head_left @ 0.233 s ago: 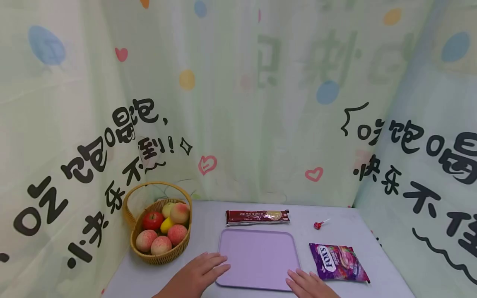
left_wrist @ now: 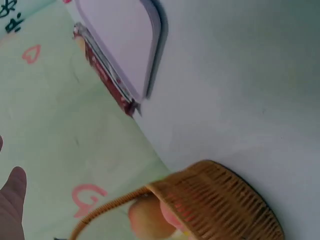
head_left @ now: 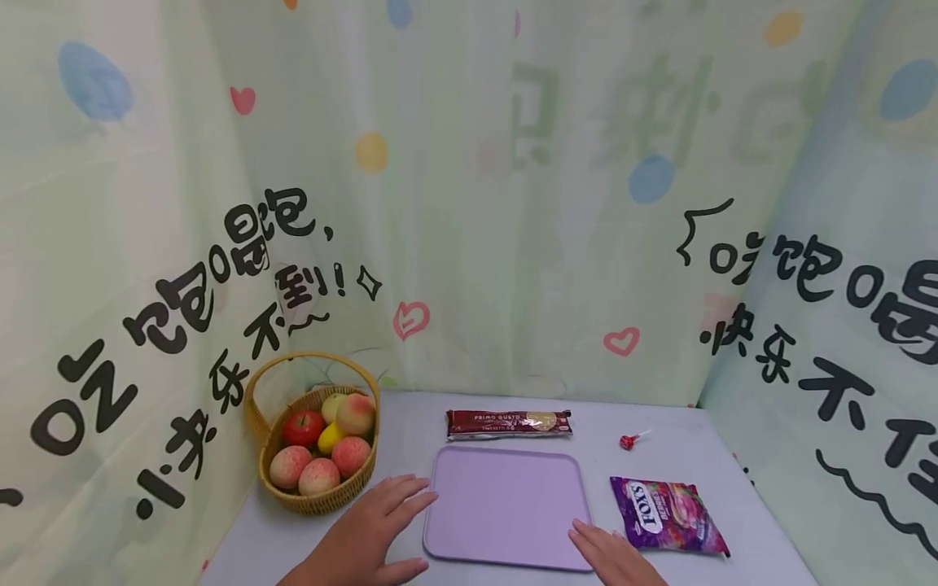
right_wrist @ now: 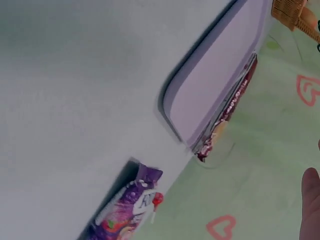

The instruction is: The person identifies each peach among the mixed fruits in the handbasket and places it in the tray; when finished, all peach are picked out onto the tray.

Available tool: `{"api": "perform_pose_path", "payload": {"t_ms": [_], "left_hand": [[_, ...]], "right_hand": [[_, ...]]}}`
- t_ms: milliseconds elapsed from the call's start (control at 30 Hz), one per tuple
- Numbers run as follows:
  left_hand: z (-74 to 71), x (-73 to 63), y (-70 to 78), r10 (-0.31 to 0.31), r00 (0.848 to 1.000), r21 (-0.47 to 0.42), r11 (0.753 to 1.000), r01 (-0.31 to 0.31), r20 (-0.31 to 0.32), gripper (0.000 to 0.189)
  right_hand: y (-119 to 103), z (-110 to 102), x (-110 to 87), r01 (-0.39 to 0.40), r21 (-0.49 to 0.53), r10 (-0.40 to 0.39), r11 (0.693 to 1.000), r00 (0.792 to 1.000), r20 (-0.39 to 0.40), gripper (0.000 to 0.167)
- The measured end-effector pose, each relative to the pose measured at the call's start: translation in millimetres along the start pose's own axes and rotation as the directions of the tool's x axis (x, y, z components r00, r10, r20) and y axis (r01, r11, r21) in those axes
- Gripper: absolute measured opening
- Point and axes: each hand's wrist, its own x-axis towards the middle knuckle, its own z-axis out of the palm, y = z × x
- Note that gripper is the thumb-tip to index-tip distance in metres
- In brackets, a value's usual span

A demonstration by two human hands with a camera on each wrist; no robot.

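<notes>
A lilac rectangular tray (head_left: 507, 509) lies on the white table between my hands. My left hand (head_left: 370, 533) is at the tray's left side, fingers spread and holding nothing; in the left wrist view only a bit of that hand (left_wrist: 12, 205) shows at the edge. My right hand (head_left: 615, 557) is by the tray's lower right corner, fingers straight and holding nothing. A purple FOX'S candy bag (head_left: 668, 515) lies just to the right of that hand. Behind the tray stretches a long dark red Primo Gusto spaghetti packet (head_left: 509, 424).
A wicker basket (head_left: 322, 500) with a tall handle stands at the back left, filled with peaches, a red apple (head_left: 304, 427) and other fruit. A red lollipop (head_left: 628, 442) lies at the back right. Printed curtains (head_left: 469, 244) enclose the table behind and on both sides.
My left hand has shifted slightly left and up, its thumb now spread away from the fingers. The right hand has moved slightly right, its fingers closer together. The objects rest unchanged.
</notes>
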Motion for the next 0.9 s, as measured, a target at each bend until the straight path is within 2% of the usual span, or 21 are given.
{"api": "perform_pose_path", "payload": {"t_ms": [67, 133, 200, 267, 333, 400, 533, 667, 800, 900], "left_hand": [[-0.9, -1.4, -6.5, -0.046, 0.999, 0.013, 0.999, 0.046, -0.029, 0.074], [-2.2, -2.8, -13.3, -0.109, 0.993, 0.019, 0.994, 0.110, -0.046, 0.073], [-3.8, -4.1, -20.8, -0.173, 0.983, 0.016, 0.985, 0.175, -0.056, 0.073], [-5.5, -5.6, -28.6, -0.233, 0.971, 0.000, 0.972, 0.233, -0.059, 0.074], [-6.8, -7.5, -36.8, -0.280, 0.957, -0.014, 0.960, 0.280, -0.070, 0.073], [-6.7, -9.4, -45.5, -0.297, 0.950, -0.016, 0.955, 0.297, -0.096, 0.074], [-6.4, -10.2, -62.0, -0.301, 0.940, -0.008, 0.953, 0.304, -0.159, 0.076], [-8.1, -5.8, -74.1, -0.357, 0.920, -0.031, 0.934, 0.357, -0.162, 0.075], [-11.7, 0.1, -81.7, -0.424, 0.893, -0.083, 0.906, 0.416, -0.152, 0.076], [-13.8, 4.9, -87.2, -0.464, 0.871, -0.116, 0.886, 0.450, -0.162, 0.075]], "right_hand": [[6.4, 13.5, -3.5, 0.021, 0.006, -0.020, 1.000, 0.988, -0.152, 0.079], [-9.2, 8.9, -3.9, -0.017, 0.018, 0.021, 1.000, 0.961, -0.276, 0.083], [-40.6, -7.8, -3.0, -0.119, 0.048, 0.129, 0.992, 0.928, -0.351, 0.082], [-67.6, -22.1, -0.7, -0.245, 0.100, 0.265, 0.964, 0.889, -0.374, 0.078], [-84.1, -32.1, 2.2, -0.354, 0.174, 0.393, 0.919, 0.858, -0.330, 0.074], [-92.2, -38.2, 6.3, -0.452, 0.237, 0.504, 0.860, 0.824, -0.258, 0.071], [-87.1, -39.2, 12.7, -0.561, 0.331, 0.628, 0.759, 0.765, -0.142, 0.069], [-76.5, -33.9, 16.4, -0.578, 0.398, 0.668, 0.712, 0.732, -0.134, 0.065], [-68.2, -28.1, 18.8, -0.572, 0.461, 0.689, 0.679, 0.712, -0.132, 0.063], [-61.5, -24.5, 21.4, -0.589, 0.502, 0.720, 0.633, 0.686, -0.102, 0.062]]}}
